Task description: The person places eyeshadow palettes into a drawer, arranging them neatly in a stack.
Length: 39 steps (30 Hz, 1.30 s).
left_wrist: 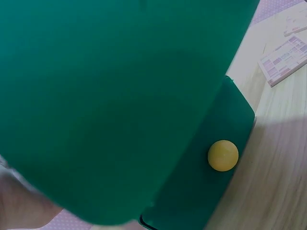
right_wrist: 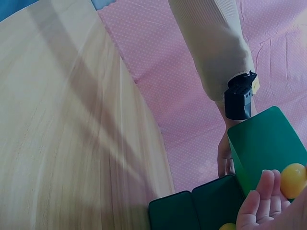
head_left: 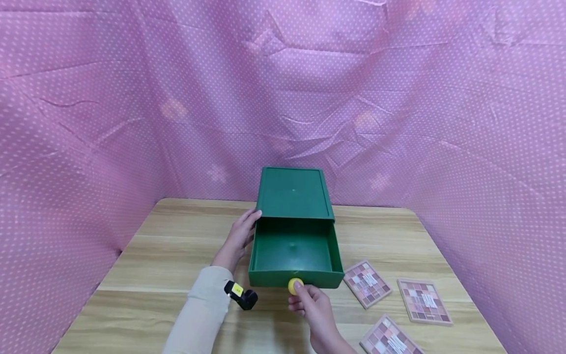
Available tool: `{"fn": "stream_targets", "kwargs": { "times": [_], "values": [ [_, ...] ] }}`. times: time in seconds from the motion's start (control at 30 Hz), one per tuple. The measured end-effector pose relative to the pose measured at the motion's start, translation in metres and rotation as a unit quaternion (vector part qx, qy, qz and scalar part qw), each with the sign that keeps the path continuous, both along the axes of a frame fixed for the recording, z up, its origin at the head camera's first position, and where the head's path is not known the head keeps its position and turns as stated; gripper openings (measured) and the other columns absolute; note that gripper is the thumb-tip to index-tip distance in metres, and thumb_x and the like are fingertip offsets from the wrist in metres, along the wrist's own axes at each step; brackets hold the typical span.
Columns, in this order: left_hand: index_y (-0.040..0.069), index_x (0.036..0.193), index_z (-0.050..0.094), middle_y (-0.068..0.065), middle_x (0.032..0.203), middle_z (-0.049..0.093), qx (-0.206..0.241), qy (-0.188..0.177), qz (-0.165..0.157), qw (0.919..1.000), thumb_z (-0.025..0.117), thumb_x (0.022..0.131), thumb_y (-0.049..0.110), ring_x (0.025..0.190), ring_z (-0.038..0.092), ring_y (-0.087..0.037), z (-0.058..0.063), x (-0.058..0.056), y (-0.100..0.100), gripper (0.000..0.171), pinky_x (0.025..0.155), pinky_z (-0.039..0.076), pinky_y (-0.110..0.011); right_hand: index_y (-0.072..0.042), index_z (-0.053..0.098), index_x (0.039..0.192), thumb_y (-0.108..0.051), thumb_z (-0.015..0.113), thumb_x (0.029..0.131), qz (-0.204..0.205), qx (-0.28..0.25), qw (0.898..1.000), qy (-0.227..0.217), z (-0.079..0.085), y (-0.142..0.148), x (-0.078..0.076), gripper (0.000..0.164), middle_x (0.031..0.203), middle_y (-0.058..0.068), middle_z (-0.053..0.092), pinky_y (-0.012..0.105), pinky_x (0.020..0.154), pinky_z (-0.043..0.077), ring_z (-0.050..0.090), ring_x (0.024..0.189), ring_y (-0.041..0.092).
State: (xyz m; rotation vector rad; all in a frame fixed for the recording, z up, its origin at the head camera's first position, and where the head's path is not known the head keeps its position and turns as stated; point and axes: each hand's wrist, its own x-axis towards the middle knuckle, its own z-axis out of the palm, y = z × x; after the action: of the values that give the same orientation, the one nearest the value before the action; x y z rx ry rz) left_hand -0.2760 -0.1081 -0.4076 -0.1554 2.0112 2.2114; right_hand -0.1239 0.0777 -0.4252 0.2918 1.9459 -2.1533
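Observation:
A green drawer unit (head_left: 294, 191) stands on the table with its top drawer (head_left: 292, 253) pulled well out; the drawer's inside looks bare. My right hand (head_left: 316, 309) pinches the yellow knob (head_left: 293, 286) at the front, thumb on top. In the right wrist view, that knob (right_wrist: 293, 180) lies against the fingers (right_wrist: 265, 191). Along the unit's left side rests my left hand (head_left: 236, 241), fingers extended toward its upper front corner. Below the pulled drawer, a lower drawer front with another yellow knob (left_wrist: 223, 155) shows in the left wrist view, pushed in.
Three pinkish eyeshadow palettes (head_left: 367, 283) lie on the wooden table (head_left: 177, 255), right of the drawer unit. A pink dotted curtain (head_left: 221, 98) surrounds the table at the back and sides. A black wrist camera (head_left: 240, 295) is strapped to the left sleeve.

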Motion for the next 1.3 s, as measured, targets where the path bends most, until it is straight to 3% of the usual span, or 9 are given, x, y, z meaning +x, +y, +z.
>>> {"fn": "stream_targets", "kwargs": {
  "times": [0.87,1.0,1.17,1.3],
  "values": [
    [0.016,0.141,0.039,-0.012,0.146,0.037,0.009,0.009,-0.002,0.9999,0.054,0.09,0.042,0.136,0.034,-0.032,-0.002,-0.004,-0.001,0.059,0.111,0.029,-0.049,0.006,0.054,0.111,-0.043,0.051,0.093,0.011,0.02,1.0,-0.008,-0.007,0.002,0.001,0.052,0.085,0.002,0.062,0.026,0.074,0.053,0.059,0.073,0.009],
    [0.018,0.141,0.04,-0.01,0.147,0.037,0.009,0.012,-0.011,0.9998,0.054,0.091,0.043,0.136,0.033,-0.03,-0.002,-0.003,-0.002,0.058,0.112,0.029,-0.049,0.006,0.055,0.111,-0.041,0.052,0.093,0.018,0.046,0.999,0.002,-0.013,0.011,0.006,0.05,0.085,0.001,0.062,0.026,0.074,0.053,0.059,0.075,0.01],
    [0.015,0.143,0.037,-0.013,0.149,0.033,0.01,0.01,-0.025,0.9996,0.051,0.093,0.04,0.138,0.029,-0.033,0.008,0.004,-0.004,0.057,0.112,0.026,-0.051,0.012,0.051,0.113,-0.029,0.051,0.095,0.012,0.061,0.998,0.031,-0.026,0.029,0.011,0.045,0.081,-0.002,0.061,0.023,0.07,0.052,0.059,0.074,0.009],
    [0.016,0.141,0.039,-0.011,0.148,0.035,0.008,0.012,-0.013,0.9998,0.053,0.092,0.041,0.137,0.031,-0.032,0.0,-0.001,-0.005,0.057,0.112,0.026,-0.052,0.016,0.046,0.118,-0.023,0.048,0.096,-0.005,0.077,0.996,0.04,-0.036,0.048,0.012,0.045,0.087,0.002,0.064,0.022,0.071,0.053,0.06,0.075,0.008]
  ]
}}
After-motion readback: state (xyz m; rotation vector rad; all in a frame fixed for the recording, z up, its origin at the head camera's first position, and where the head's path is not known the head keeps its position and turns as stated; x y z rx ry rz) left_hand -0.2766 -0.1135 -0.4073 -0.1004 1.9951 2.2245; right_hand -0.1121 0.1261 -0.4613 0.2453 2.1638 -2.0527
